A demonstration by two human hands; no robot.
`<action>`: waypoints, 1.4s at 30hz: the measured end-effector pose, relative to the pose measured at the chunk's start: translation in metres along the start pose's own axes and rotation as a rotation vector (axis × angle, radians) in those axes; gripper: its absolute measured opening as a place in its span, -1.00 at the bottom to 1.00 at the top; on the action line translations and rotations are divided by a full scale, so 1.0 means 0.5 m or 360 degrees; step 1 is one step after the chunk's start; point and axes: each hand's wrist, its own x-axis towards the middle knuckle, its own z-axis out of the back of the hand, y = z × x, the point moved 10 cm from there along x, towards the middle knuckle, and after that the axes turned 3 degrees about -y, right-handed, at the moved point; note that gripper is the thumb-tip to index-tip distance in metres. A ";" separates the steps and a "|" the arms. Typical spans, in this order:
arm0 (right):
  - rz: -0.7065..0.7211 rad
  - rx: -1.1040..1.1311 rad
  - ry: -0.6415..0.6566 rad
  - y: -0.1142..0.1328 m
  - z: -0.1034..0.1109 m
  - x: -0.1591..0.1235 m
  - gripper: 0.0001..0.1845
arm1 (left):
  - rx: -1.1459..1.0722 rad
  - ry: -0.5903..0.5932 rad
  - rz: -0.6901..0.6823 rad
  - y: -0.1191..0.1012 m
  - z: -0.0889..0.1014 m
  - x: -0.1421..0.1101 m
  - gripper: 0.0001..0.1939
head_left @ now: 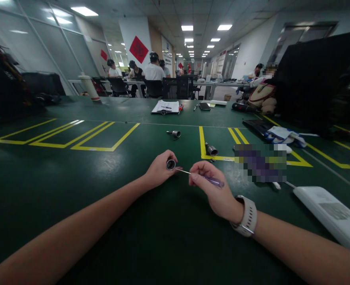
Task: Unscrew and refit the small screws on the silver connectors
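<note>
My left hand [157,171] is closed around a short metal cylinder [171,164] whose round open end faces me. My right hand [213,190] grips a screwdriver [215,181] by its translucent purple handle. The thin shaft points left, its tip beside the cylinder at my left fingers; whether it touches the part I cannot tell. Beyond my hands lies a similar metal cylinder with a thin stem [176,134]. Another metal cylinder [212,150] rests inside a yellow-taped outline, with small dark pieces [212,160] near it.
On the green table [103,174] are a clipboard with paper [165,106], a dark phone [205,106] and a bottle [89,88]. To the right lie a white-and-blue cloth [284,135], a blurred-out purple object [259,163] and a white box-like device [329,209]. People sit farther back.
</note>
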 end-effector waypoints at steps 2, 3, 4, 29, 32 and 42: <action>0.0028 -0.0133 0.0109 0.006 -0.014 -0.006 -0.88 | -0.0071 0.0072 0.0013 -0.003 -0.008 -0.005 -0.80; 0.0050 -0.0205 0.0150 0.012 -0.019 -0.008 -0.89 | -0.0066 0.0082 0.0000 -0.006 -0.009 -0.007 -0.82; 0.0067 -0.0264 0.0184 0.018 -0.024 -0.011 -0.89 | -0.0042 0.0081 -0.0016 -0.010 -0.009 -0.008 -0.83; -0.0353 0.0418 0.0114 -0.045 -0.035 -0.012 -0.82 | -0.0139 -0.0095 -0.0067 -0.027 0.012 -0.022 -0.76; -0.0256 0.0237 0.0100 -0.036 -0.031 -0.012 -0.82 | 0.0090 -0.0134 -0.0091 -0.029 0.015 -0.023 -0.76; -0.0456 0.0500 0.0109 -0.055 -0.038 -0.015 -0.85 | -0.0071 -0.0081 -0.0128 -0.040 0.014 -0.025 -0.75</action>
